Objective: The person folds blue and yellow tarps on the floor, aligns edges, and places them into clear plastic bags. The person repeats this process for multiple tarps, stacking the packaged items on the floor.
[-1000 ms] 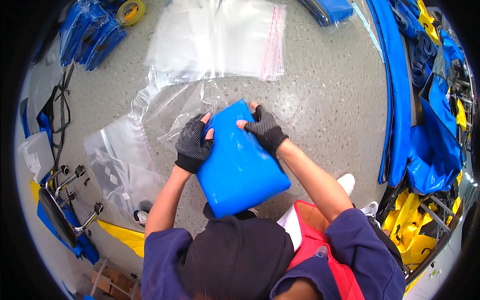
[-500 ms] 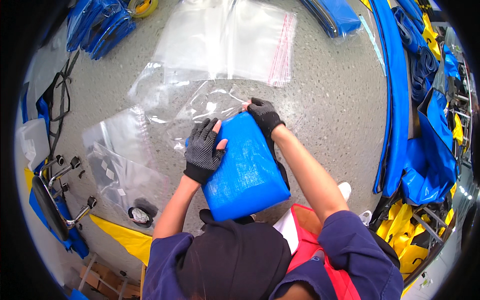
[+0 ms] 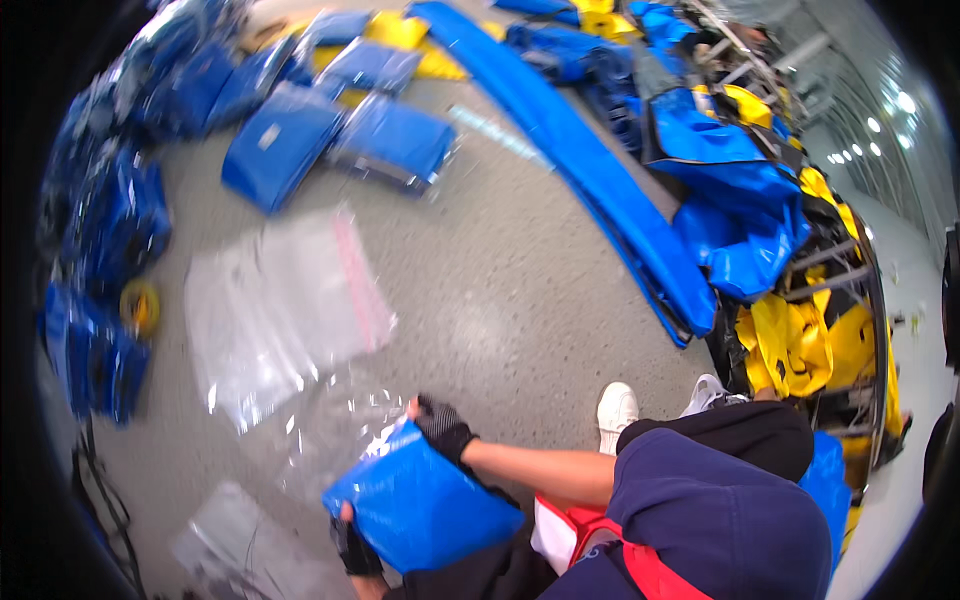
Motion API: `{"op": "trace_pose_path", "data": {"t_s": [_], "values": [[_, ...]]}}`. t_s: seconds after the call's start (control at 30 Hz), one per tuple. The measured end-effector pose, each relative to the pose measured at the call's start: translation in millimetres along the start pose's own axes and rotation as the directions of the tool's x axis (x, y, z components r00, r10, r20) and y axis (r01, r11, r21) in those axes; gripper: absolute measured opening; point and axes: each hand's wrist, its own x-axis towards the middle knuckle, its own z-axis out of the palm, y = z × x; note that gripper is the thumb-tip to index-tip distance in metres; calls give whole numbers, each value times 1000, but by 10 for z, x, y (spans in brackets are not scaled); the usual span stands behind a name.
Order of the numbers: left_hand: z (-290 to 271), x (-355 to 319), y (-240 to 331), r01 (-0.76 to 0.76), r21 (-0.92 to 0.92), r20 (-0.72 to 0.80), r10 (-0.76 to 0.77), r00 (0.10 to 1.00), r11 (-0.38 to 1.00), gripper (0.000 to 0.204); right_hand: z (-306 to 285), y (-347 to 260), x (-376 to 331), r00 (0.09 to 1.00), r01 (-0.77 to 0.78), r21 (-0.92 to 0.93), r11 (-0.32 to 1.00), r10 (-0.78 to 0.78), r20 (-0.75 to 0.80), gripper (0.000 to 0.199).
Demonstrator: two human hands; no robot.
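Observation:
A blue folded tarp bundle [image 3: 425,500] lies tilted across the lower middle, close to my lap. My left hand [image 3: 352,545], in a dark fingerless-tipped glove, is closed on its near left edge with the thumb on top. At the far corner my right hand [image 3: 443,425], gloved the same way, is closed on the bundle, its fingertips partly hidden. A loose clear plastic bag [image 3: 305,440] lies on the floor against the bundle's far side. I cannot tell whether the corner is inside it.
A stack of clear bags [image 3: 280,310] with a pink edge lies beyond. Several bagged blue bundles [image 3: 285,145] stand far left, near a yellow tape roll [image 3: 140,307]. A long blue folded strip [image 3: 570,170] runs along the right, beside a rack of blue and yellow sheets [image 3: 790,340].
The view has swung to the right, so the floor items appear shifted left and lower. My left hand has gone from lying on the bundle's top to gripping its edge.

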Motion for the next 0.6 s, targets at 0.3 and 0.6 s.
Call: {"op": "trace_pose_path", "data": {"t_s": [0.3, 0.6], "values": [[282, 168, 21, 96, 106, -75, -88, 993, 990, 93, -308, -389, -352, 969, -30, 281, 959, -41, 244, 33], [348, 244, 48, 105, 149, -32, -102, 994, 983, 93, -638, -165, -1057, 774, -146, -28, 989, 132, 619, 83]]}}
